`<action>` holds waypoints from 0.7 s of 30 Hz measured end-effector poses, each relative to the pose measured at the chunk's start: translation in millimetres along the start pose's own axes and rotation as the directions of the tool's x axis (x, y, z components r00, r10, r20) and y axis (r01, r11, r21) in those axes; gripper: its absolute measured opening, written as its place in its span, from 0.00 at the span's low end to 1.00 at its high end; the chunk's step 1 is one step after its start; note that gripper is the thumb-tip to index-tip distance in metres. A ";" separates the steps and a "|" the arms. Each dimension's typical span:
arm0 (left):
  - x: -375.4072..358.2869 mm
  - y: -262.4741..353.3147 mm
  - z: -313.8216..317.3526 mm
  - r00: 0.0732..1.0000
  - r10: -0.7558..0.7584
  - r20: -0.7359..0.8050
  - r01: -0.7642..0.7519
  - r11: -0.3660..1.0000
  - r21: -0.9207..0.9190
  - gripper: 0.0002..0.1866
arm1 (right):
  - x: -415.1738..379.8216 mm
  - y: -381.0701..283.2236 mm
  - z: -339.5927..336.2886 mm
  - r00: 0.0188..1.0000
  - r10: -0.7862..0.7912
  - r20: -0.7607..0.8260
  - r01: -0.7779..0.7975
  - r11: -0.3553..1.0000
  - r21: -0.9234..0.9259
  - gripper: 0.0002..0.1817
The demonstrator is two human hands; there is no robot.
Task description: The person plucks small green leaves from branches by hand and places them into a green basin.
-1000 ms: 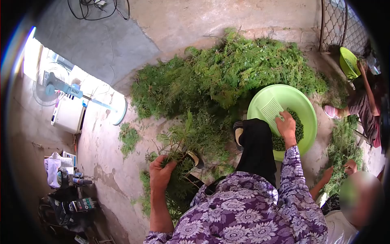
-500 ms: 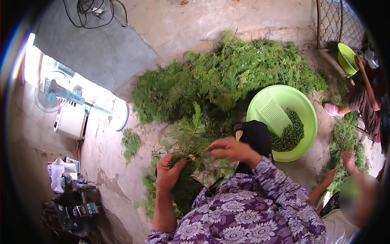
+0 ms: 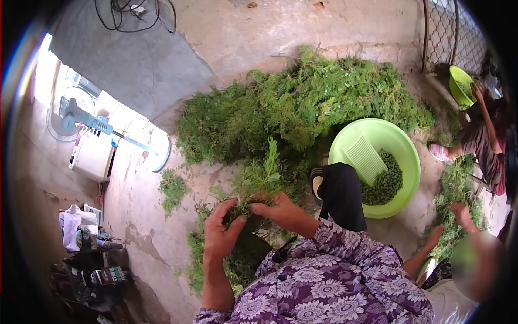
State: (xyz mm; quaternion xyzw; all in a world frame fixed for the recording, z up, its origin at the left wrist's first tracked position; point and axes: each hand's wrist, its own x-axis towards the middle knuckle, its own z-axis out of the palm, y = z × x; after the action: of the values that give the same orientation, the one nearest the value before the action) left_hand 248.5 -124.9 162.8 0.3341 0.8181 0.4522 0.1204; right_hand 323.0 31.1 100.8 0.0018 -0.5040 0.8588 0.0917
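Head view: sprig at 6 o'clock from centre. Left hand pinches it, fingers closed; right hand touches it, fingers bent, grip can't tell. From sprig: branch pile at 1 o'clock; tub at 2, holding ribbed board, green berries; fan at 10.

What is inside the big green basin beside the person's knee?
A heap of small, round green pieces lies beside a ribbed panel in the basin. The bottom under the heap cannot be seen.
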 end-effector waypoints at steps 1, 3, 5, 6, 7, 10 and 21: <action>-1.5 1.0 -4.9 1.000 -0.013 -0.028 0.014 0.999 0.038 0.18 | 0.7 -1.1 2.8 1.000 -0.031 0.000 0.031 1.000 -0.006 0.15; -4.3 4.8 -11.2 0.998 -0.029 -0.060 0.034 0.997 0.076 0.20 | 1.3 -0.6 8.3 1.000 -0.022 -0.009 0.022 0.999 -0.028 0.15; -6.5 8.4 -15.0 0.981 0.120 -0.155 -0.079 0.966 0.247 0.22 | 2.5 -0.5 12.8 1.000 -0.013 -0.017 0.012 0.999 -0.049 0.14; -8.4 9.3 -14.4 0.980 0.117 -0.160 -0.075 0.966 0.248 0.22 | 3.6 -1.0 14.9 0.999 -0.028 -0.017 0.027 0.998 -0.050 0.14; -10.2 10.8 -10.9 0.974 0.167 -0.152 -0.118 0.950 0.288 0.22 | 4.5 -2.3 17.0 0.999 -0.044 -0.018 0.043 0.998 -0.051 0.14; -9.3 21.7 -0.7 0.962 0.223 -0.156 -0.166 0.935 0.314 0.24 | 2.3 -18.3 25.9 1.000 -0.003 -0.014 0.002 1.000 -0.031 0.13; -0.3 35.8 0.2 0.956 0.191 -0.221 -0.185 0.982 0.047 0.15 | 4.6 -21.3 44.6 0.962 -0.207 0.175 0.225 0.970 -0.088 0.12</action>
State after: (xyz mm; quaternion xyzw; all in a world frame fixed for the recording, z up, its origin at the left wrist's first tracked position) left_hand 264.5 -111.8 192.1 0.3587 0.7969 0.4857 -0.0208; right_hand 318.0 3.4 141.6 0.1230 -0.5519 0.8123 0.1430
